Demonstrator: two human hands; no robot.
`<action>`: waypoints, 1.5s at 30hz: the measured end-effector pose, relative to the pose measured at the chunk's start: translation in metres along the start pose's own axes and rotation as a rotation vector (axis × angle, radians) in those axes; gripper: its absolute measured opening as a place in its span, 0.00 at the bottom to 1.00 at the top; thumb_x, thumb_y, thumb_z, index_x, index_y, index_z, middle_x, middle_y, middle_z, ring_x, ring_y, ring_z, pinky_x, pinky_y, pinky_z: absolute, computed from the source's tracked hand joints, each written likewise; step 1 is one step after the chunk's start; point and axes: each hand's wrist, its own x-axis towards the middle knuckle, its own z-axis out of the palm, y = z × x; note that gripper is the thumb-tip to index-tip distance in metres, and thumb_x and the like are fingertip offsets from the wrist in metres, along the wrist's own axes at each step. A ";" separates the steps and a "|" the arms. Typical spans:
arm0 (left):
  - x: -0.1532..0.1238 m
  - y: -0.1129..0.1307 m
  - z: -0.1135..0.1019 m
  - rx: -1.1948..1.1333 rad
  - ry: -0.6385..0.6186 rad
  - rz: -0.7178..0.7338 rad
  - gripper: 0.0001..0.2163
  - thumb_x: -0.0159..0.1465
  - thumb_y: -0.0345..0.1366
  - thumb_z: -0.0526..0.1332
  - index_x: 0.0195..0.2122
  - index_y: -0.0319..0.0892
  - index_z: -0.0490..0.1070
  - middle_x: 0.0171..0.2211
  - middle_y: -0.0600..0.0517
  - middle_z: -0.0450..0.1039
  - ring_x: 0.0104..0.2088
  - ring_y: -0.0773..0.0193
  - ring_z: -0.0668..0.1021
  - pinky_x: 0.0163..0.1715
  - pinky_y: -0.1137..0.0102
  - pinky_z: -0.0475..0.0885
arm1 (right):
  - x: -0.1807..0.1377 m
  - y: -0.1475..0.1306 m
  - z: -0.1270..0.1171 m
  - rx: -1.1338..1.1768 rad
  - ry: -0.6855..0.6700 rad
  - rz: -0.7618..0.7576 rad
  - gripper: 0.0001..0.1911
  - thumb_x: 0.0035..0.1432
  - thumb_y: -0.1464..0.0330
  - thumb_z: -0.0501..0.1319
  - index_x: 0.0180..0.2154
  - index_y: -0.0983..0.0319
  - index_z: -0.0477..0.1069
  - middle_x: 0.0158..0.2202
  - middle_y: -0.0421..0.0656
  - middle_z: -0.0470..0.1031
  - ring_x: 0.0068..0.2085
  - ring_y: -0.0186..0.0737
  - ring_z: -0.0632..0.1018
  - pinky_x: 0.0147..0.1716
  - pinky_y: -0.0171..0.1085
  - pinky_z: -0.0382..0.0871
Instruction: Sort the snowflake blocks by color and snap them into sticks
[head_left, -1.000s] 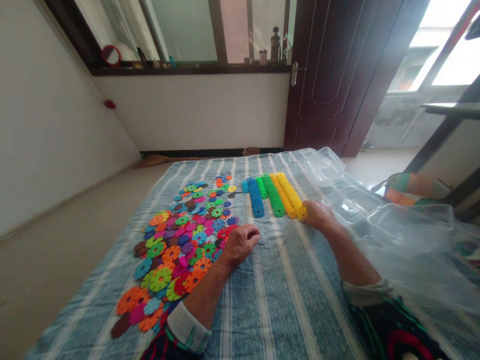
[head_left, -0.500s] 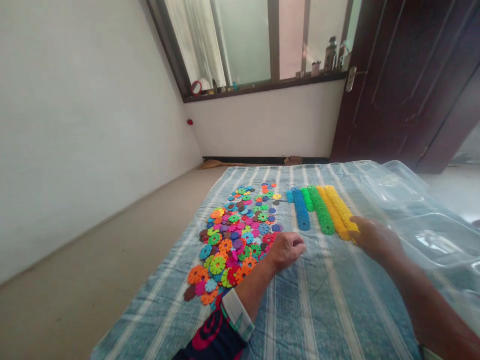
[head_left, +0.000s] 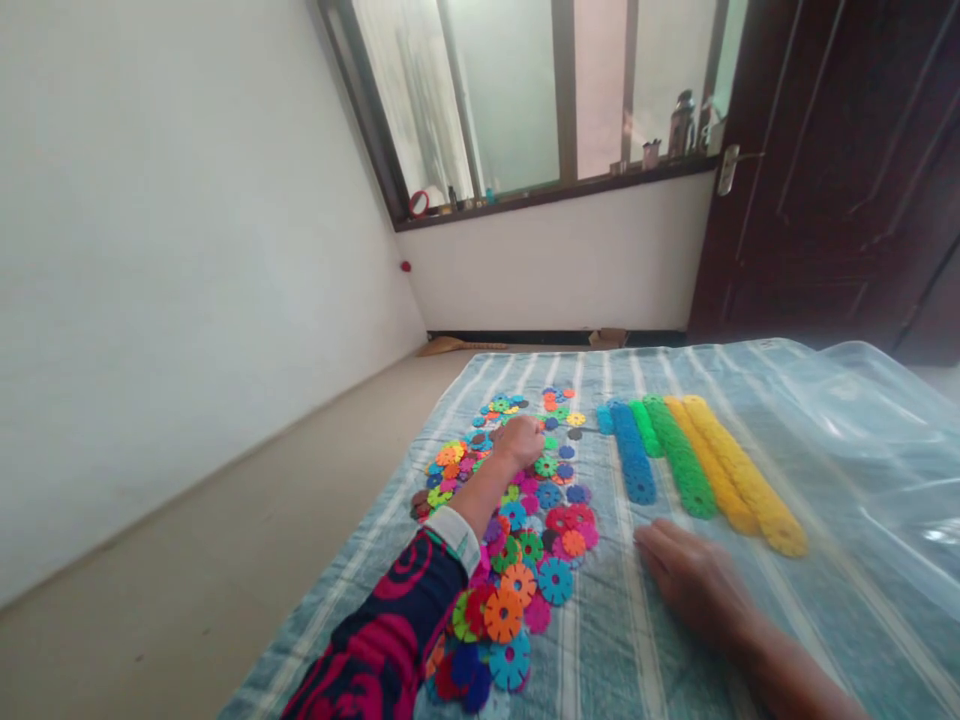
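A loose pile of notched plastic discs (head_left: pixel 502 612) in many colours lies on the striped cloth. Over the far part of that pile is my left hand (head_left: pixel 519 440), its fingers curled down; whatever they pinch is hidden. My right hand (head_left: pixel 694 575) rests low over the cloth between the pile and the sorted rows, fingers extended to the left and nothing visible in them. Beyond it, overlapping discs form a blue row (head_left: pixel 634 455), a short light green row (head_left: pixel 646 428), a green row (head_left: pixel 679 455) and two yellow rows (head_left: pixel 739 465).
Clear plastic containers (head_left: pixel 862 400) stand on the right side of the cloth-covered surface (head_left: pixel 592 640). A white wall (head_left: pixel 187 250) rises at the left. Behind are a window sill with small items, a flask (head_left: pixel 681 125) and a dark door (head_left: pixel 817 180).
My left hand has moved away from me, from the pile's right edge to its far part. My right hand has left the yellow row and come nearer and leftward. The view has shifted.
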 end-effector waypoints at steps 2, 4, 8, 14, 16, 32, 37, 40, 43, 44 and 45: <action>0.021 -0.015 0.001 0.046 0.021 -0.051 0.11 0.56 0.30 0.55 0.34 0.40 0.77 0.36 0.45 0.78 0.41 0.56 0.77 0.41 0.68 0.69 | 0.000 -0.001 0.002 0.019 0.013 0.008 0.16 0.65 0.69 0.47 0.26 0.59 0.67 0.25 0.40 0.70 0.25 0.34 0.71 0.26 0.34 0.56; 0.039 -0.029 0.002 0.069 0.037 -0.092 0.13 0.57 0.31 0.56 0.41 0.40 0.76 0.43 0.42 0.76 0.47 0.53 0.75 0.46 0.66 0.69 | 0.000 -0.002 0.004 0.028 0.023 0.019 0.16 0.64 0.69 0.47 0.26 0.58 0.67 0.25 0.40 0.70 0.25 0.34 0.70 0.26 0.34 0.56; 0.067 -0.054 0.006 0.096 0.027 -0.202 0.19 0.59 0.38 0.56 0.52 0.42 0.71 0.50 0.40 0.73 0.53 0.48 0.72 0.48 0.61 0.68 | 0.001 -0.002 0.007 0.019 0.038 0.029 0.15 0.64 0.69 0.48 0.26 0.58 0.66 0.25 0.39 0.69 0.24 0.35 0.70 0.25 0.34 0.55; 0.081 -0.072 0.013 0.104 -0.066 -0.154 0.22 0.60 0.45 0.56 0.55 0.49 0.69 0.51 0.42 0.72 0.51 0.48 0.73 0.48 0.58 0.69 | 0.003 -0.003 0.008 0.029 0.047 0.029 0.14 0.63 0.70 0.49 0.25 0.58 0.65 0.25 0.39 0.69 0.24 0.34 0.70 0.25 0.35 0.55; 0.076 -0.073 0.016 0.109 -0.093 -0.087 0.21 0.61 0.43 0.55 0.55 0.50 0.68 0.52 0.43 0.71 0.51 0.49 0.73 0.49 0.58 0.68 | 0.003 -0.004 0.007 0.031 0.054 0.033 0.15 0.63 0.70 0.49 0.25 0.58 0.65 0.25 0.39 0.69 0.24 0.34 0.70 0.25 0.35 0.54; 0.018 -0.079 0.003 -0.270 -0.031 0.217 0.15 0.53 0.33 0.57 0.40 0.43 0.77 0.38 0.53 0.78 0.40 0.62 0.78 0.43 0.71 0.71 | 0.004 -0.005 0.003 -0.003 0.015 0.037 0.14 0.63 0.72 0.49 0.26 0.59 0.66 0.26 0.39 0.69 0.25 0.34 0.70 0.26 0.34 0.53; 0.044 -0.077 -0.001 -0.104 0.120 -0.125 0.12 0.57 0.34 0.55 0.33 0.39 0.78 0.29 0.52 0.78 0.35 0.62 0.78 0.36 0.73 0.70 | 0.005 -0.007 0.001 -0.003 0.024 0.038 0.14 0.62 0.73 0.49 0.25 0.59 0.66 0.25 0.39 0.69 0.25 0.34 0.69 0.26 0.34 0.52; 0.059 -0.073 0.005 -0.048 0.099 -0.192 0.10 0.53 0.32 0.58 0.32 0.39 0.78 0.32 0.47 0.79 0.37 0.58 0.78 0.37 0.70 0.70 | 0.005 -0.006 0.001 -0.007 0.021 0.029 0.14 0.62 0.73 0.49 0.26 0.59 0.66 0.26 0.39 0.69 0.25 0.33 0.69 0.26 0.34 0.52; 0.071 -0.067 0.014 0.003 0.042 -0.192 0.10 0.51 0.33 0.61 0.33 0.42 0.79 0.37 0.46 0.79 0.43 0.56 0.78 0.42 0.70 0.70 | 0.005 -0.005 0.003 -0.021 0.020 0.022 0.14 0.63 0.73 0.49 0.26 0.59 0.65 0.26 0.39 0.69 0.25 0.33 0.69 0.26 0.34 0.52; 0.074 -0.065 0.017 0.021 0.025 -0.187 0.11 0.51 0.33 0.61 0.35 0.43 0.79 0.39 0.47 0.79 0.45 0.56 0.77 0.44 0.70 0.69 | 0.005 -0.005 0.004 -0.024 0.026 0.019 0.14 0.63 0.73 0.49 0.26 0.59 0.65 0.26 0.39 0.68 0.25 0.33 0.68 0.26 0.34 0.52; 0.077 -0.063 0.019 0.039 0.009 -0.185 0.12 0.51 0.33 0.62 0.37 0.44 0.79 0.41 0.48 0.79 0.46 0.56 0.77 0.45 0.70 0.69 | 0.005 -0.004 0.004 -0.025 0.037 0.016 0.14 0.63 0.73 0.49 0.26 0.59 0.65 0.25 0.39 0.68 0.25 0.33 0.68 0.26 0.34 0.51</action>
